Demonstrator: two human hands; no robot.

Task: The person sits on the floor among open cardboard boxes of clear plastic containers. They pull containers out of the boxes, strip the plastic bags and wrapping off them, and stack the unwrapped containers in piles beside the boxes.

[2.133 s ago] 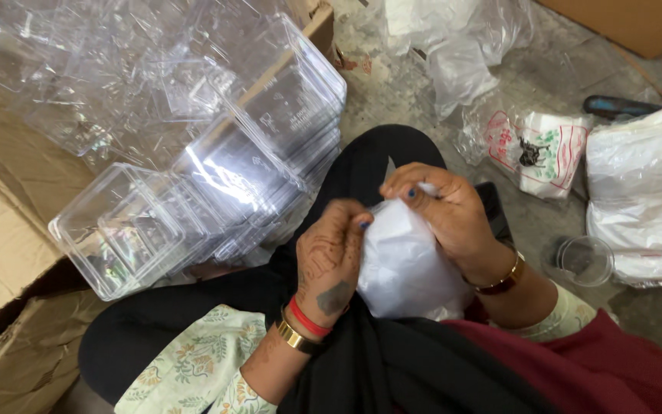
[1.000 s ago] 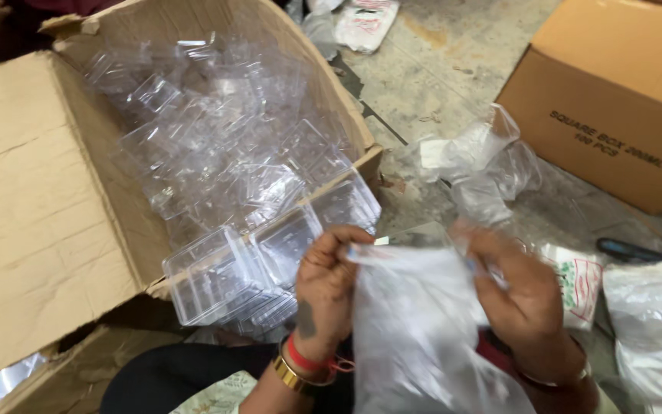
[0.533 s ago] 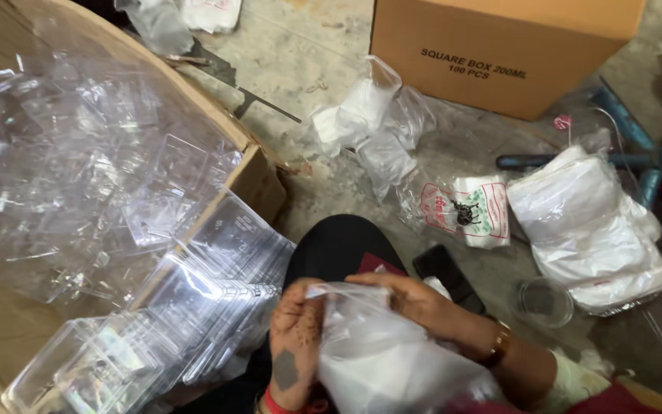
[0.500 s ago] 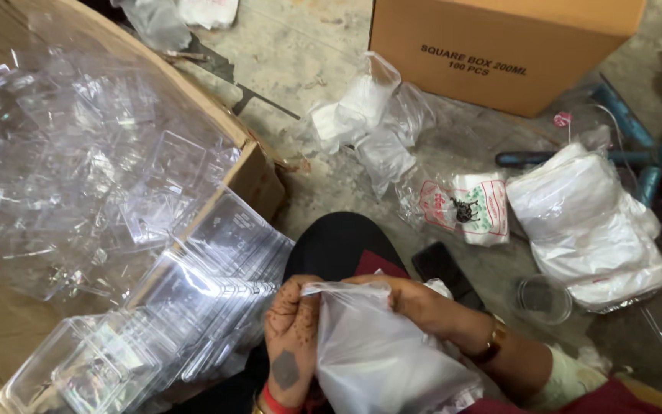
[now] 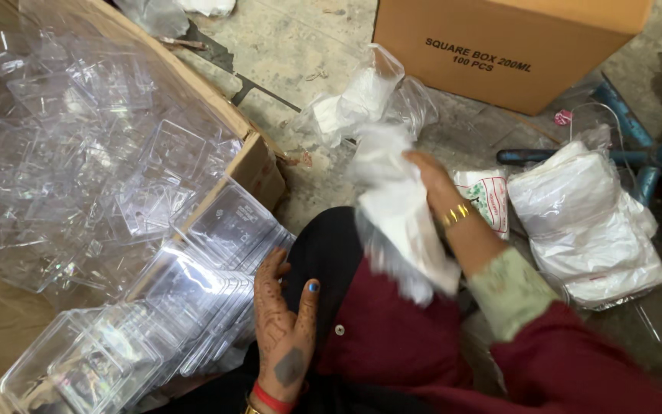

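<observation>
My right hand (image 5: 432, 172) is raised over my lap and grips a thin clear plastic bag (image 5: 400, 218), which hangs down from it and is blurred by motion. My left hand (image 5: 283, 322) rests palm down on my lap with fingers spread, holding nothing. Its fingertips reach the edge of a stack of clear plastic square boxes (image 5: 155, 314) that spills from a big open cardboard carton (image 5: 258, 165) on my left. The carton is full of several more clear boxes (image 5: 78, 153).
A closed brown cardboard box (image 5: 515, 42) stands at the top right. A pile of clear bags (image 5: 588, 222) lies at the right, crumpled bags (image 5: 362, 103) on the concrete floor ahead, and a blue metal frame (image 5: 630, 149) further right.
My left hand has let go of the bag and dropped to my lap beside the boxes. My right hand has lifted the bag up and to the right alone.
</observation>
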